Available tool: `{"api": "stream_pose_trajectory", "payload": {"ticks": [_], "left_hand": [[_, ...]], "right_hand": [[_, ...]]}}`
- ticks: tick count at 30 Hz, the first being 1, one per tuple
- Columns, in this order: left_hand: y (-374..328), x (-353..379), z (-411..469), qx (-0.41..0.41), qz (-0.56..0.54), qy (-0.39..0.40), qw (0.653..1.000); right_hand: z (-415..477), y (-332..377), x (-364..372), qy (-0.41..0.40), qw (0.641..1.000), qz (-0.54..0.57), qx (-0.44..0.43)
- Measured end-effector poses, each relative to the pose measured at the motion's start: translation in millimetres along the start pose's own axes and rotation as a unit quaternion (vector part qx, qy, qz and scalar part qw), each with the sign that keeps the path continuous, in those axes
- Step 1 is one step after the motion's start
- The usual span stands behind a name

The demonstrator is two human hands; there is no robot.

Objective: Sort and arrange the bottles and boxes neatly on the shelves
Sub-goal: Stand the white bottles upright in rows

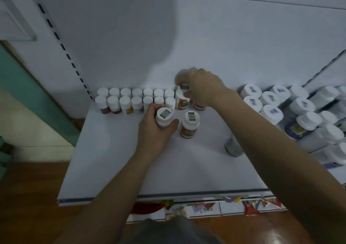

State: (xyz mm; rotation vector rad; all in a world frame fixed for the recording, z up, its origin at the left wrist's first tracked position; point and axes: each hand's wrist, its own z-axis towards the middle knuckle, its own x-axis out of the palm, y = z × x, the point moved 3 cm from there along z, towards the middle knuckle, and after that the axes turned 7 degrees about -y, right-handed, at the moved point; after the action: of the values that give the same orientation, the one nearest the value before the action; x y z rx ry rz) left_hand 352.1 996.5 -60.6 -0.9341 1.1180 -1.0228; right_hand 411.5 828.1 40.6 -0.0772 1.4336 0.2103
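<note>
Lone bottle (233, 148), right of the orange-label bottle (189, 124), is half covered by a forearm (271, 146); farther right, big jars (335, 155) are cut off at the edge.

Dim, bluish light; soft overall blur; wide-angle bending at edges

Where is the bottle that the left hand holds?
Head view, mid-shelf: the held bottle sits before the small-bottle rows, left of an orange-labelled bottle.

Bare white shelf (112, 159) open at front and left. At the back, two rows of small bottles (136, 101); at right, crowded large bottles (303, 106); mid-shelf, one loose bottle (189, 125).
</note>
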Motion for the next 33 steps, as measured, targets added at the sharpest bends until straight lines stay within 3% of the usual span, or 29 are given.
{"api": "stream_pose_trajectory", "payload": {"ticks": [5,13,18,22,33], "left_hand": [[0,0,-1,0.001,0.005,0.009,1.0],[1,2,0,0.001,0.003,0.009,1.0],[3,2,0,0.004,0.006,0.01,1.0],[4,2,1,0.011,0.012,0.008,1.0],[6,1,2,0.014,0.007,0.012,1.0]], "right_hand": [[-3,1,4,-0.055,0.998,-0.019,0.011],[-11,-4,3,-0.066,0.997,0.026,0.013],[-23,-40,-22,-0.17,0.981,0.065,0.072],[-27,-47,-3,-0.098,0.989,0.055,0.097],[-25,-44,10,-0.155,0.975,0.123,0.105]]}}
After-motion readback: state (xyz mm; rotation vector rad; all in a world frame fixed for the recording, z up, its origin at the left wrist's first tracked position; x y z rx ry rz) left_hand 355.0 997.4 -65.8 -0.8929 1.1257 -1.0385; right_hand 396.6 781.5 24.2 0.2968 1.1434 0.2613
